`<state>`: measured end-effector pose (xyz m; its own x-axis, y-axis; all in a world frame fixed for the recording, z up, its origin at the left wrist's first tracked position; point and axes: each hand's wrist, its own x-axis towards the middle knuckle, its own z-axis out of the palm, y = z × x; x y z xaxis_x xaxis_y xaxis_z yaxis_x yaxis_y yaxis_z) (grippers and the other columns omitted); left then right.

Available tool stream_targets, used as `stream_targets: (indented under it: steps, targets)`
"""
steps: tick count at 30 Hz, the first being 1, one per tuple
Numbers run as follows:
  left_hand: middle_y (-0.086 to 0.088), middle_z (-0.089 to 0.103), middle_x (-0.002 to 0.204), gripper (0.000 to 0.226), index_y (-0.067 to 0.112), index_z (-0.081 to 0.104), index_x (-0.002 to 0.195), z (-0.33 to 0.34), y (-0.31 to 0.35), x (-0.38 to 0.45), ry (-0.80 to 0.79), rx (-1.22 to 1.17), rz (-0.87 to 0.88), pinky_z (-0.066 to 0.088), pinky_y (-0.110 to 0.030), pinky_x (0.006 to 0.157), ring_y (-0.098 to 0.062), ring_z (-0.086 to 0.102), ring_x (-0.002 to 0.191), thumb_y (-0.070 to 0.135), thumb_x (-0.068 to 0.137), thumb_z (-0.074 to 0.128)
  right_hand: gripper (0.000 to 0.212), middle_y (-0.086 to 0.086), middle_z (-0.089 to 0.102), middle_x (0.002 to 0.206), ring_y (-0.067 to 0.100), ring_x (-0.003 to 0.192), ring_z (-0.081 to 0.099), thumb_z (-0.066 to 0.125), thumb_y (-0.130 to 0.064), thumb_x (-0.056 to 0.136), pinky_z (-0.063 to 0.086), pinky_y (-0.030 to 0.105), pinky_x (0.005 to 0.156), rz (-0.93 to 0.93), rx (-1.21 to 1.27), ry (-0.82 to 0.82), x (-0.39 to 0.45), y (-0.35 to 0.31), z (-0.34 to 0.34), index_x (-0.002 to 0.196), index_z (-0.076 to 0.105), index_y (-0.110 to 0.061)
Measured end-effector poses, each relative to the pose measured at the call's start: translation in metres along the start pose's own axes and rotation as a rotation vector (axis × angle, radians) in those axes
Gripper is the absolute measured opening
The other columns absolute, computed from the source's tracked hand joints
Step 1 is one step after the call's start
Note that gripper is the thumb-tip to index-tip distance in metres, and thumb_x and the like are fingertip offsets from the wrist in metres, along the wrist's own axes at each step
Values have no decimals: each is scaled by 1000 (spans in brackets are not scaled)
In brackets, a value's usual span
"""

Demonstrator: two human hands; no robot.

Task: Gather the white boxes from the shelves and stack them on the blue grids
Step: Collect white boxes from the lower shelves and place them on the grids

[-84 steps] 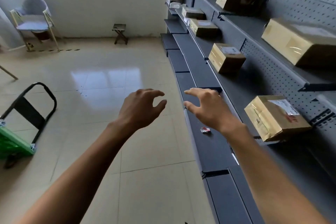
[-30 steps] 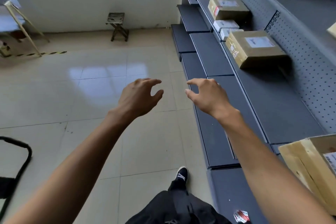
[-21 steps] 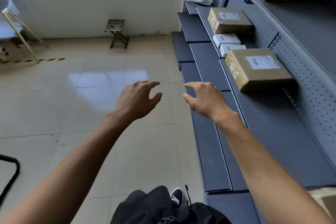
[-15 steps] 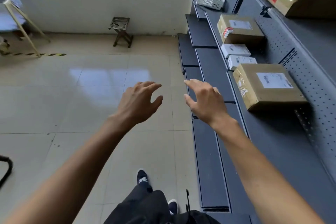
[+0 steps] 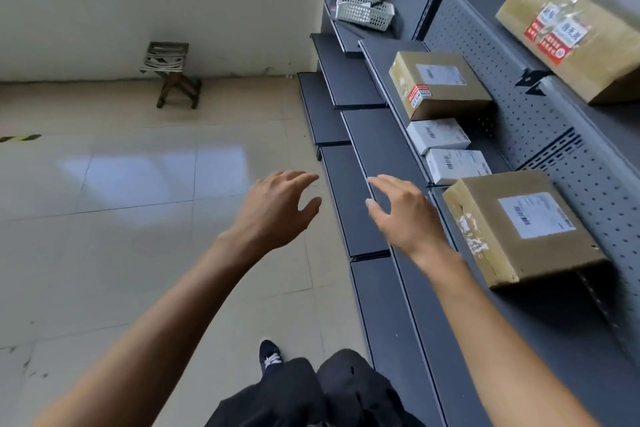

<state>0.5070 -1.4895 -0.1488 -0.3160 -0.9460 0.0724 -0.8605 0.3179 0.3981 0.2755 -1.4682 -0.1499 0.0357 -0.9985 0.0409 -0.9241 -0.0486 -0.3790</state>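
Beside the shelf (image 5: 398,149), we hold both hands out and grasp nothing: the left hand (image 5: 277,211) hangs over the floor (image 5: 121,184), the right hand (image 5: 405,215) over the shelf's front edge, fingers (image 5: 381,180) on each spread and loosely bent. Two white boxes (image 5: 438,135) lie side by side on the shelf, between a far brown box (image 5: 438,83) and a near brown box (image 5: 519,225), beyond the right hand and apart from it. We see no blue grids.

Risks, as we judge them: the white boxes sit tight between the brown ones, so a reach could nudge a brown box, or a one-handed pinch could let a white box slip.

Against the frame half a second earlier, the shelf and its boxes sit lower and nearer in view, the hands are little changed, and a basket (image 5: 363,12) shows more fully.
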Motion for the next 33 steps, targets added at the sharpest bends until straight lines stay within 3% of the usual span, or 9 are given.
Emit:
stream_targets:
  steps: [6, 11, 18, 24, 27, 33]
  targets:
    - [3, 62, 140, 46, 25, 58, 140, 32, 9, 88, -117, -60, 125, 50, -45, 99, -24, 57, 128, 43, 98, 58, 41, -3, 58, 141, 22, 131, 51, 60, -28, 98, 46, 39, 104, 195, 52, -19, 36, 53, 7, 138, 59, -21]
    - [5, 60, 142, 46, 25, 56, 142, 54, 31, 170, -188, -47, 219, 49, -42, 101, -22, 55, 129, 43, 99, 56, 41, -1, 59, 141, 20, 131, 50, 61, -26, 98, 43, 33, 103, 246, 76, 22, 86, 99, 15, 138, 60, -19]
    - [8, 56, 147, 45, 29, 55, 144, 74, 71, 267, -276, -18, 326, 49, -39, 99, -19, 52, 133, 45, 101, 53, 39, 1, 62, 135, 25, 124, 53, 62, -21, 96, 50, 42, 98, 377, 160, 174, 134, 155, 18, 134, 61, -16]
    - [5, 56, 147, 47, 27, 54, 145, 109, 84, 330, -370, 9, 457, 50, -44, 102, -22, 50, 134, 44, 101, 54, 31, 1, 66, 120, 29, 110, 57, 64, -9, 88, 54, 48, 87, 450, 146, 386, 157, 181, 22, 120, 65, -14]
    - [5, 56, 147, 46, 27, 54, 144, 131, 86, 364, -425, 21, 520, 49, -46, 103, -22, 50, 134, 44, 101, 53, 29, 4, 66, 117, 32, 110, 57, 67, -8, 86, 54, 53, 82, 557, 107, 402, 169, 189, 28, 114, 64, -14]
    - [3, 54, 149, 46, 27, 55, 144, 172, 88, 413, -564, -11, 725, 46, -48, 107, -22, 45, 140, 44, 101, 52, 40, 8, 60, 132, 34, 123, 52, 67, -13, 89, 51, 56, 90, 760, 92, 337, 187, 193, 55, 129, 62, -13]
